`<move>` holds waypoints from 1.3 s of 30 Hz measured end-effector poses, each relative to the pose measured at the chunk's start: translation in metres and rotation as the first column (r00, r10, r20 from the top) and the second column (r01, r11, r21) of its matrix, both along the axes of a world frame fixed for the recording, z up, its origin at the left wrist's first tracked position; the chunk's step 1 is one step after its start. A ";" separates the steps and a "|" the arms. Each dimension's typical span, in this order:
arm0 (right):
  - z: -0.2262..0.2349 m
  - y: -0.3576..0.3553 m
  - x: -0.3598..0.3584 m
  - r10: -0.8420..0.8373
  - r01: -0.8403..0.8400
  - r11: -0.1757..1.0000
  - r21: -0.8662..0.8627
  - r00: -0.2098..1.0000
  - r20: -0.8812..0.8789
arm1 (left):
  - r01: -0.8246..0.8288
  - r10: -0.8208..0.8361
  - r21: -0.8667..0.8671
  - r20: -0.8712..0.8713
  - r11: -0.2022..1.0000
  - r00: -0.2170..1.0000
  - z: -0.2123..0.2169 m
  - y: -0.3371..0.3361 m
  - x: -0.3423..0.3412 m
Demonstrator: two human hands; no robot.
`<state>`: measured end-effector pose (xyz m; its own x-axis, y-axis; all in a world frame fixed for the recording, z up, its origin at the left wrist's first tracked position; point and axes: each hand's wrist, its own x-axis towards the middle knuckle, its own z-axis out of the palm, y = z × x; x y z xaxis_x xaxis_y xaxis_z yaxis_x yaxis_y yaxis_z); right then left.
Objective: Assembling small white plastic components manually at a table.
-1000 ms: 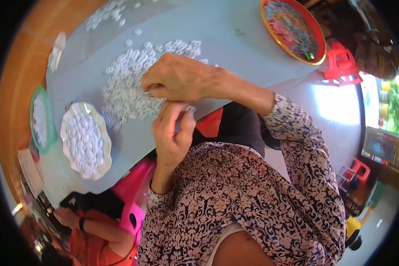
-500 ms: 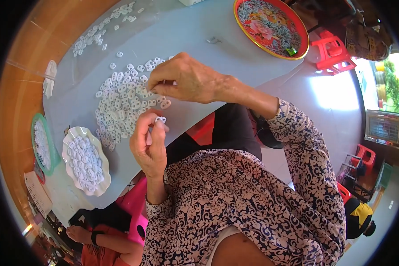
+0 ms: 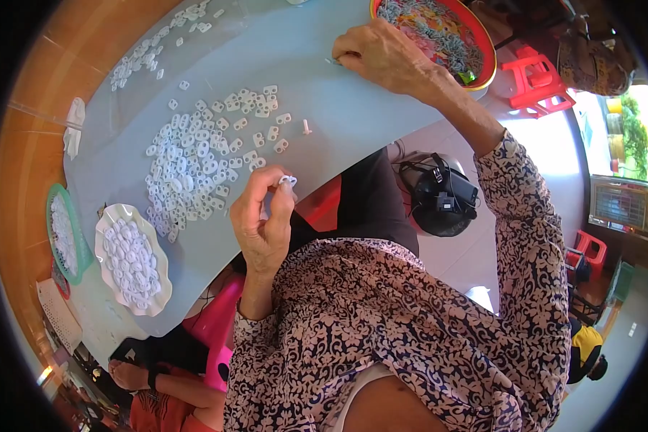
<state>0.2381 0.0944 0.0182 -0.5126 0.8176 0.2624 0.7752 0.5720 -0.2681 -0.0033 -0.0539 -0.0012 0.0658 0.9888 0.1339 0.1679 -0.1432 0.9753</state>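
My left hand (image 3: 261,223) pinches a small white plastic piece with two holes (image 3: 288,180) between thumb and forefinger, just over the table's near edge. A heap of similar white two-hole pieces (image 3: 187,158) spreads on the table left of it. My right hand (image 3: 389,59) reaches to the far right, its fingers bent together and down at the tabletop. A tiny grey bit (image 3: 329,61) shows beside those fingertips; what they grip is hidden. Close by stands a round red-rimmed tray (image 3: 488,45) with many small grey pieces. A small pale pin-like piece (image 3: 307,127) stands between heap and right forearm.
A scalloped white dish (image 3: 164,288) with white pieces and a green basket (image 3: 79,248) stand at the left. More white pieces (image 3: 147,54) lie on the far side. Below are a black bag (image 3: 443,198) on a stool and red stools (image 3: 540,81). Another person's arm (image 3: 187,389) is lower left.
My right hand has moved from the heap's edge toward the far right, beside the tray. The left hand has shifted slightly right, still pinching the white piece. The pin-like piece has come into view.
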 end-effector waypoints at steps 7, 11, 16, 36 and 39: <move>-0.005 0.001 -0.010 0.070 -0.074 0.997 0.037 0.992 0.106 | -0.002 0.003 0.034 -0.035 0.999 0.999 -0.007 0.001 -0.001; 0.001 0.001 -0.020 0.066 -0.072 0.997 0.010 0.949 0.309 | 0.010 -0.008 0.022 -0.068 1.000 0.998 -0.009 0.001 -0.001; 0.018 0.000 -0.037 0.072 -0.058 0.997 -0.044 0.903 0.424 | 0.017 -0.013 0.043 -0.092 0.999 0.996 -0.015 0.002 -0.001; 0.001 -0.017 -0.028 -0.253 0.000 0.869 -0.494 0.858 -0.446 | 0.000 0.000 -0.004 0.084 1.000 0.996 -0.009 0.002 -0.004; 0.002 -0.033 -0.041 -0.216 -0.152 0.834 -0.531 0.795 -0.566 | -0.008 0.015 -0.034 0.192 0.999 0.981 -0.006 0.007 -0.003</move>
<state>0.1973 0.0616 0.0203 -0.3777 0.9257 0.0214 0.3725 0.1731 -0.9117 -0.0063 -0.0473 -0.0073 0.0305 0.9934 0.1104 -0.0220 -0.1098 0.9937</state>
